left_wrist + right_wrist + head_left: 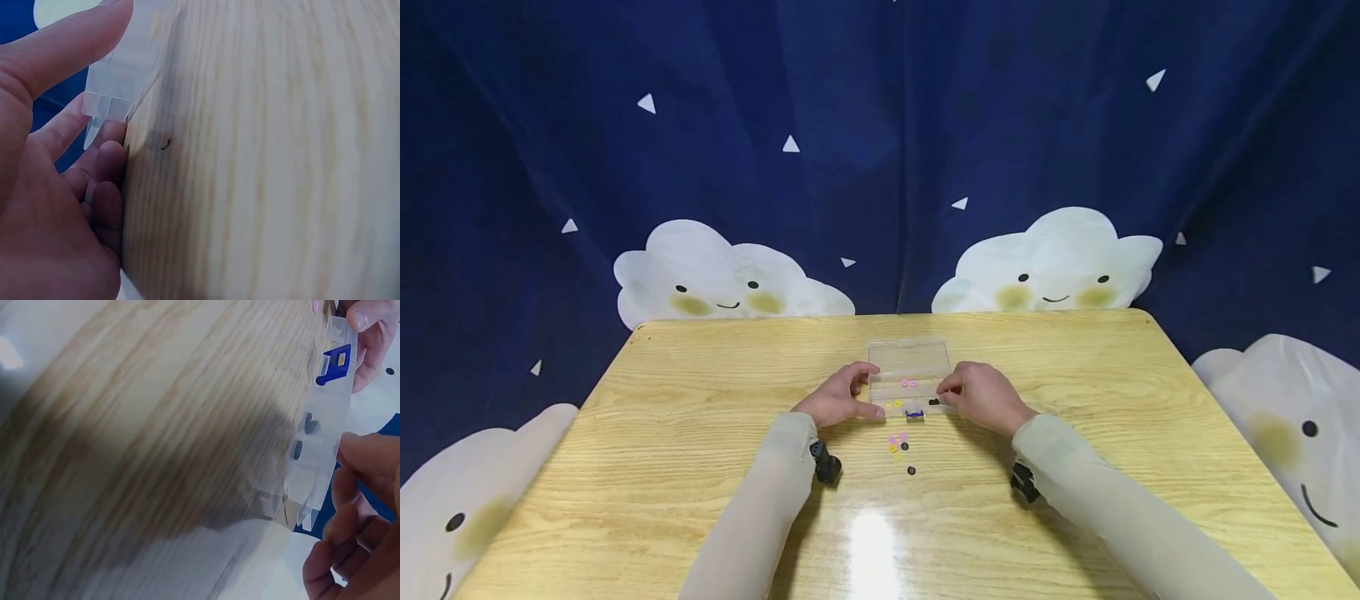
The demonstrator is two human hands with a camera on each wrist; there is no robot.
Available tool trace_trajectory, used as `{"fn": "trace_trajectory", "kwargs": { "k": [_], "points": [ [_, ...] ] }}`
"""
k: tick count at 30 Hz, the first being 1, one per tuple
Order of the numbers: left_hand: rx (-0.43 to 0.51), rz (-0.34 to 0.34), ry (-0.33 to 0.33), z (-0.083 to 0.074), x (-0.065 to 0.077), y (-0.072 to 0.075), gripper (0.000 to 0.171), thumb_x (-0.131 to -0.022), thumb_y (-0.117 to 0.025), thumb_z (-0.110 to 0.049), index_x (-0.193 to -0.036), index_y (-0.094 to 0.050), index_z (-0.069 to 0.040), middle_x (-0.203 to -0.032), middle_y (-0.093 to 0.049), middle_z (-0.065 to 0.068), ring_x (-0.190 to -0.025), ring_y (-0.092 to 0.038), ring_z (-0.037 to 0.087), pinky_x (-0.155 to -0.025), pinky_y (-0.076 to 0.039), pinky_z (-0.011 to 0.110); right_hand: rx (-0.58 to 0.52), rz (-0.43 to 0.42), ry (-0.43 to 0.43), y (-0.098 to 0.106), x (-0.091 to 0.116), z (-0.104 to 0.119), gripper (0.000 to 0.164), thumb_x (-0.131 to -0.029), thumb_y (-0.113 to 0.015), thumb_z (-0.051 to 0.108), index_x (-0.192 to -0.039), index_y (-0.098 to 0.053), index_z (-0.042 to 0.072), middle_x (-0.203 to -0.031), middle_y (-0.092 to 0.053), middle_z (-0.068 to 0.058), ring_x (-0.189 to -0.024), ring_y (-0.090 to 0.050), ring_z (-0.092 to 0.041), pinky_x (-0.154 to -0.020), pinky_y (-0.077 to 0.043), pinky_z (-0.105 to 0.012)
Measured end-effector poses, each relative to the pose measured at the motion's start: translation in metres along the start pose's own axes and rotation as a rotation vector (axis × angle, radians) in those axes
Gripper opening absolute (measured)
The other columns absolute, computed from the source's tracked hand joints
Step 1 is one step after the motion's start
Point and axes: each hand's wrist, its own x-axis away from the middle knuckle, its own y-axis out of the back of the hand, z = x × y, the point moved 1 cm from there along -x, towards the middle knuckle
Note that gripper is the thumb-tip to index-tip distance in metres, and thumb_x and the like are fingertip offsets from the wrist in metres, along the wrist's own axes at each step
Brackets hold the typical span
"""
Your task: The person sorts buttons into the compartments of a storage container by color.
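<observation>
A clear plastic compartment box [880,392] lies on the table with its clear lid [910,357] raised at the back. My left hand [842,397] grips its left end, thumb at the front corner and fingers farther back. Over the right end, my right hand [988,398] has thumb and fingertips close together; whether something small is between them is hidden. Inside the box are small round button-like pieces: pink ones [909,383], yellow ones [897,404] and black ones [933,402]. A blue-edged piece [337,362] shows at the box's front.
Several loose button-like pieces lie on the wooden table [700,467] in front of the box: pink [903,437], yellow [892,448] and black [912,471]. A dark blue curtain [850,183] with clouds hangs behind the table's far edge.
</observation>
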Motion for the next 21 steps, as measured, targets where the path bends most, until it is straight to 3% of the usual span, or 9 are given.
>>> {"fn": "trace_trajectory", "kwargs": {
  "k": [9, 16, 21],
  "points": [
    [0.007, -0.009, 0.005, 0.002, -0.001, -0.001, 0.074, -0.077, -0.086, -0.019, -0.142, -0.050, -0.019, -0.132, -0.050, 0.006, -0.110, -0.044, 0.022, -0.098, -0.038, 0.038, 0.044, -0.048, 0.071, -0.009, 0.005, 0.015, 0.007, -0.086, -0.074, 0.013, -0.089, -0.079, 0.015, -0.084, -0.067, 0.003, -0.073, -0.059, -0.009, -0.071, -0.052, -0.031],
    [0.012, -0.002, -0.006, 0.001, -0.001, -0.002, 0.075, -0.077, -0.086, -0.018, -0.142, -0.049, -0.017, -0.131, -0.050, 0.008, -0.109, -0.044, 0.022, -0.096, -0.038, 0.037, 0.093, -0.156, 0.144, -0.017, 0.004, 0.026, 0.005, -0.081, -0.078, 0.011, -0.083, -0.078, 0.015, -0.080, -0.064, 0.004, -0.071, -0.054, -0.010, -0.069, -0.050, -0.029],
    [0.010, -0.002, -0.017, 0.000, -0.001, -0.001, 0.074, -0.078, -0.086, -0.019, -0.142, -0.049, -0.018, -0.131, -0.050, 0.009, -0.107, -0.044, 0.022, -0.093, -0.037, 0.037, 0.135, -0.159, 0.203, -0.022, 0.003, 0.028, 0.006, -0.081, -0.079, 0.013, -0.081, -0.077, 0.018, -0.079, -0.064, 0.006, -0.071, -0.052, -0.009, -0.068, -0.049, -0.027]
  ]
}}
